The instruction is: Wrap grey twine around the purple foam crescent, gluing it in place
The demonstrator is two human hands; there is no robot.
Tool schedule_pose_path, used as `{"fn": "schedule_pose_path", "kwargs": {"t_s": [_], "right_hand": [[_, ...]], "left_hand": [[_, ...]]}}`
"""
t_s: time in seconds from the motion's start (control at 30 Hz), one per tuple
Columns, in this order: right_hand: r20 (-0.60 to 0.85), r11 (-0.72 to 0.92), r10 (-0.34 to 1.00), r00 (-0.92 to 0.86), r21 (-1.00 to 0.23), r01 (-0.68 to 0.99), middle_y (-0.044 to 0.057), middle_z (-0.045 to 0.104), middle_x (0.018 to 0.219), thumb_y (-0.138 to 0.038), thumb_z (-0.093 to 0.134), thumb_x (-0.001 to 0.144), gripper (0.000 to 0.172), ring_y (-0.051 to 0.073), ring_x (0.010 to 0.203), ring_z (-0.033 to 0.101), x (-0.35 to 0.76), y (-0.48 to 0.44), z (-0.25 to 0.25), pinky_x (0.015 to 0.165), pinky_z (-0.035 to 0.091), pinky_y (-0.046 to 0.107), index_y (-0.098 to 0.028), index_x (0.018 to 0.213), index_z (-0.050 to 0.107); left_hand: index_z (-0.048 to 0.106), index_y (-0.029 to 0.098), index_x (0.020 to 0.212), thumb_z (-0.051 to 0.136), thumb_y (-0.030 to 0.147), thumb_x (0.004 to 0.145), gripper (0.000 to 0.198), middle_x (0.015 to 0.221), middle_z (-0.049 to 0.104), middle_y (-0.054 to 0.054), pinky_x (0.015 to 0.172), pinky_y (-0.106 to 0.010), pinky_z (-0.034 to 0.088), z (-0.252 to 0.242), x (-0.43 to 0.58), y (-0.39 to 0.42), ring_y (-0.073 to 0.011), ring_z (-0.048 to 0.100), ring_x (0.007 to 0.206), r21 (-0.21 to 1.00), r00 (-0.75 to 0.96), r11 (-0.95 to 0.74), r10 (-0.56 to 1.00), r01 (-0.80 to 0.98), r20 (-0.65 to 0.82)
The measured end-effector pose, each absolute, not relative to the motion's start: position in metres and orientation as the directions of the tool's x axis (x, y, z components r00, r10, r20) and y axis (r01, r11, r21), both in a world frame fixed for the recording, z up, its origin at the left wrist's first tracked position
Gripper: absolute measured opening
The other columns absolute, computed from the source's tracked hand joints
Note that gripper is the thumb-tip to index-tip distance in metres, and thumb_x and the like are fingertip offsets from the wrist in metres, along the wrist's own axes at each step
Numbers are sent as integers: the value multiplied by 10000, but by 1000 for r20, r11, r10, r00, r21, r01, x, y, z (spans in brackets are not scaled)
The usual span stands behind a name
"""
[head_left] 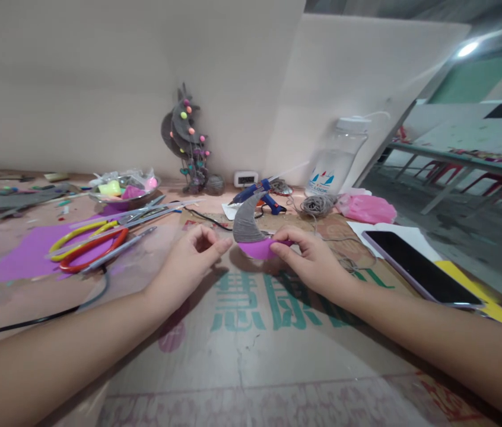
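My right hand (pixel 311 258) pinches a crescent-shaped felt piece (pixel 251 234), grey on one face and purple on the other, and holds it upright over a sheet of cardboard (pixel 255 332). My left hand (pixel 191 261) is curled beside it, its thumb tip touching the piece's left edge. Just behind the crescent lies a blue glue gun (pixel 257 196).
Two pairs of scissors (pixel 99 237) with yellow and red handles lie on purple felt (pixel 28 255) at left. A bowl of scraps (pixel 121 190), a grey moon ornament (pixel 186 139), a twine ball (pixel 317 206), a plastic bottle (pixel 340 157), a pink bag (pixel 367 209) and a phone (pixel 420 267) surround the work spot.
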State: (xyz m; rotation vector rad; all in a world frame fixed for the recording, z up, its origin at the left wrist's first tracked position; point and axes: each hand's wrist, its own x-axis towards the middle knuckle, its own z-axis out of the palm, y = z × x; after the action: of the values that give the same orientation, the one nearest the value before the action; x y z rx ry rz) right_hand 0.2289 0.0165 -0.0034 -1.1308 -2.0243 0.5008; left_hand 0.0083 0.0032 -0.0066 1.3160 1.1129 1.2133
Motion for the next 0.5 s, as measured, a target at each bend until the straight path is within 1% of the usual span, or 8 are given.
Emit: {"fn": "schedule_pose_path", "kwargs": {"t_s": [0.1, 0.2, 0.27, 0.3, 0.4, 0.5], "right_hand": [[442, 564, 826, -351, -649, 511, 21, 600, 785, -279, 508, 875, 159, 152, 761, 557, 229, 15, -1, 694, 427, 283, -183, 767, 573], [448, 582, 812, -373, -660, 475, 21, 584, 779, -270, 500, 880, 171, 146, 754, 546, 229, 13, 1, 684, 420, 275, -181, 750, 564], [445, 589, 806, -390, -662, 463, 23, 581, 777, -267, 501, 881, 178, 146, 757, 546, 228, 12, 1, 685, 421, 276, -178, 740, 565], [445, 597, 800, -403, -655, 464, 24, 582, 773, -266, 504, 880, 181, 146, 759, 548, 228, 11, 1, 693, 423, 278, -177, 736, 569], [447, 637, 768, -458, -605, 478, 25, 599, 759, -267, 519, 877, 179, 148, 763, 557, 226, 10, 2, 726, 430, 293, -178, 739, 590], [460, 685, 725, -512, -561, 466, 26, 617, 767, -272, 535, 873, 164, 149, 770, 565, 225, 8, 1, 763, 440, 306, -188, 752, 608]], "left_hand": [[552, 194, 725, 598, 423, 803, 246, 686, 556, 21, 607, -227, 451, -8, 9, 3, -105, 543, 643, 996, 102, -58, 993, -62, 64], [620, 191, 848, 579, 387, 822, 202, 774, 604, -5, 651, -235, 460, -7, 11, 3, -123, 580, 731, 996, 114, -68, 991, -61, 74], [597, 190, 932, 583, 363, 823, 204, 839, 631, -19, 675, -246, 465, -5, 12, 2, -137, 599, 778, 996, 126, -78, 989, -35, 81], [572, 187, 942, 596, 345, 816, 203, 851, 636, -21, 684, -252, 466, -4, 13, 2, -141, 604, 784, 996, 127, -90, 988, -15, 91], [486, 192, 879, 626, 300, 791, 197, 797, 610, 10, 674, -251, 462, -3, 13, 1, -132, 601, 739, 992, 141, -126, 982, -9, 126], [458, 200, 859, 643, 256, 765, 214, 755, 565, 37, 635, -232, 445, -4, 12, 2, -116, 572, 696, 990, 146, -140, 979, -24, 142]]}}
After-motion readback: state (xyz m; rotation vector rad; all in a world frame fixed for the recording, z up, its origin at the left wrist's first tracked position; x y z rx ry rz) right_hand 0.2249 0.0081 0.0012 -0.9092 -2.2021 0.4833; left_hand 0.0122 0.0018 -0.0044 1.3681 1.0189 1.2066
